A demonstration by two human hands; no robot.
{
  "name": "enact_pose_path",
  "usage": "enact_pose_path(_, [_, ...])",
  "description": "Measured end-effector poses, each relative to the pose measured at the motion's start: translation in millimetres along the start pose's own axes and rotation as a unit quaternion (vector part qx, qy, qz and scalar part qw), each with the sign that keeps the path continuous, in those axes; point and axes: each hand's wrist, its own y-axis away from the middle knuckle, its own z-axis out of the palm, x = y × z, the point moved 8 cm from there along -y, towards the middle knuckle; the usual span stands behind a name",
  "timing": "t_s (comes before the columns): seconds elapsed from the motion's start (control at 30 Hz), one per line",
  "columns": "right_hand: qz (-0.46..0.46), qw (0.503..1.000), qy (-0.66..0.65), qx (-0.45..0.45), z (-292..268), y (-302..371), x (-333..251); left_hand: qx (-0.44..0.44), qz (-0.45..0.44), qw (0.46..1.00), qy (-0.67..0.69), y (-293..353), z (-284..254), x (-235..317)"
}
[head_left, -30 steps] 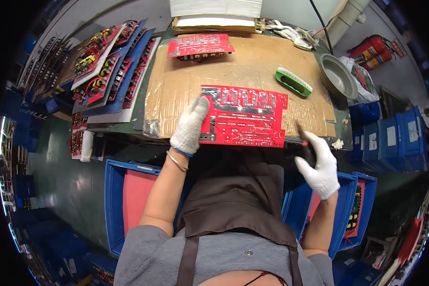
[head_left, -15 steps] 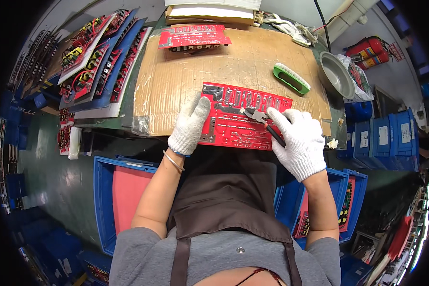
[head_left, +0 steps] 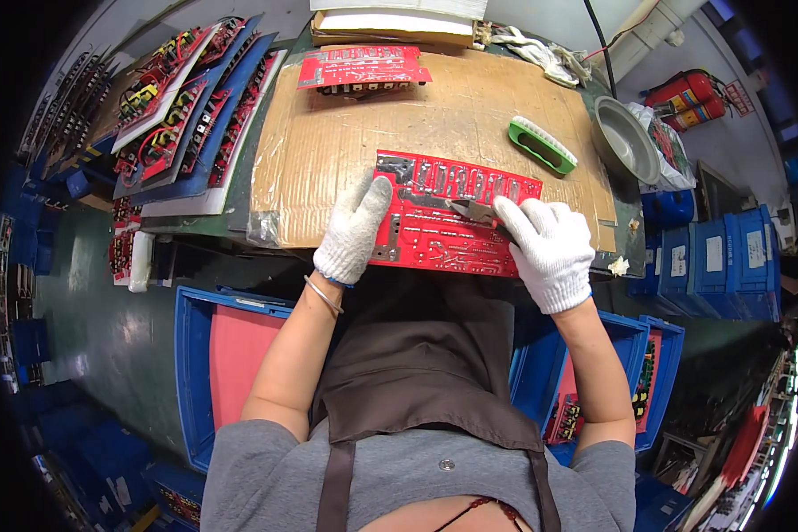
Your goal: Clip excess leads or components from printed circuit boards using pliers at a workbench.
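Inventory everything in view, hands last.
Bench: one, green, centre
Cardboard: one, brown, on bench
Held board: one, red, centre
Far board: one, red, on cardboard
Pliers: one, grey, over held board
Brush: one, green and white, on cardboard
Bowl: one, grey, right
Stacked circuit boards: many, mostly red, left
Crates: several, blue, both sides
Cloth: count unclear, white, back
Extinguisher: count unclear, red, right
Apron: one, brown, torso
Left hand: one, white-gloved, on held board
Right hand: one, white-gloved, on pliers
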Motion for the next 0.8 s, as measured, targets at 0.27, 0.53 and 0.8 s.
enact_pose_path(0.27, [0.194,0.967,-0.085,0.141,-28,66,38,0.018,0.023,0.999,-0.015,-5,3,-3])
enact_pose_path(0.53, [0.457,0.886,0.078,0.008,-67,230,112,0.038,-0.004,0.998,0.043,10,25,16])
enact_pose_path(0.8, [0.452,0.855,0.184,-0.176,-60,241,142,-0.005,-0.006,0.999,0.043,0,54,-4])
